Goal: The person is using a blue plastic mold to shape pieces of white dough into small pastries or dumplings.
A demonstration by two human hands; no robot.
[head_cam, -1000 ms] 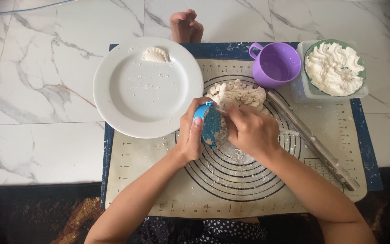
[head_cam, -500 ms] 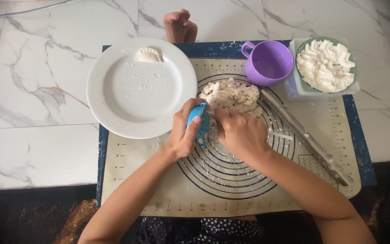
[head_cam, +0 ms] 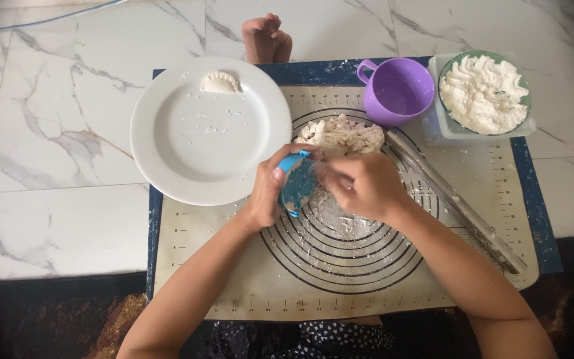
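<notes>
Both forearms bare to the elbow, no sleeves, rings or bands visible on left hand (head_cam: 267,193) or right hand (head_cam: 363,186); dark garment with small white spots (head_cam: 300,336) at lap; bare foot (head_cam: 266,36) beyond mat.

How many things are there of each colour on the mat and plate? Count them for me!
White: 2, the plate and the folded dumpling on it
Purple: 1, the cup
Blue: 1, the dumpling press, gripped by the left hand with the right hand at it
Green: 1, the bowl of white flour
Silver: 1, the rolling pin
Total: 6
</notes>
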